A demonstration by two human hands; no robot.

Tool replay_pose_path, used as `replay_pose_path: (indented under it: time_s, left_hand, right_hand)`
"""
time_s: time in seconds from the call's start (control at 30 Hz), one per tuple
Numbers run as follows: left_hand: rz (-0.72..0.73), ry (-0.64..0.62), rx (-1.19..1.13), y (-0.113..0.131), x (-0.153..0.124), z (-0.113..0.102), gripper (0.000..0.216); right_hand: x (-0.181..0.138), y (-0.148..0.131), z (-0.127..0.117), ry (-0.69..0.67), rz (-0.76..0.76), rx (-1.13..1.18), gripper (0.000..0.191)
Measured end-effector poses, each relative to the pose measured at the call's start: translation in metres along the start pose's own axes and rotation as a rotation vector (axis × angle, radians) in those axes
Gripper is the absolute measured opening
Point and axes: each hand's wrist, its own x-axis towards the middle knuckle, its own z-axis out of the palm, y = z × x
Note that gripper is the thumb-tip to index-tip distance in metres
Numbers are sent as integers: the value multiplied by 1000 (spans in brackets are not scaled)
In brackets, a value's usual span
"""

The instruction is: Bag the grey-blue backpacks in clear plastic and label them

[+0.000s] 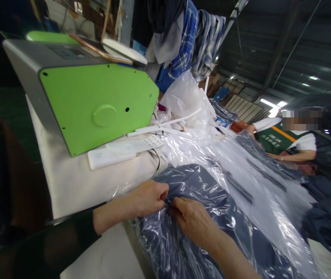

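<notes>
A dark blue garment in a clear plastic bag [200,193] lies on the white table [75,182] in front of me. My left hand [148,198] is closed, its fingers pinching the bag's plastic at the near edge. My right hand [191,219] rests on the bag just right of it, fingers curled and pinching the same spot. The two hands nearly touch. More clear bags with black strips [240,170] spread out beyond.
A green and grey machine [95,104] stands on the table at left, a white flat device [110,157] beside it. Crumpled white plastic [185,97] and hanging checked shirts [200,38] lie farther back. Another person in a green vest [281,141] leans on the table at right.
</notes>
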Motion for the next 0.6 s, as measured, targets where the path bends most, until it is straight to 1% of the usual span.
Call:
replay_pose_path:
  time_s: [0.07,0.17,0.3,0.4,0.5,0.53,0.6]
  left_hand:
    - [8,3,1,-1,0,1,8]
    - [15,4,13,-2,1,2,6]
    - [-12,-26,34,1,1,0,6]
    - [-23,-20,35,2,1,-1,7]
    - [-25,-16,25,3,0,-2,8]
    - [-23,-18,20,3,0,-2,8]
    - [-21,-22,9,4,0,-3,10]
  right_hand:
    - [3,0,-1,1,104,66,10]
    - [7,-1,-1,56,243,126,8]
    - [14,4,0,139,297,127,23]
    - [14,16,-1,180,320,102,24]
    - [3,25,-1,241,379,42,20]
    - [-3,24,1,284,401,16,15]
    - [-17,13,12,457,387,-31,5]
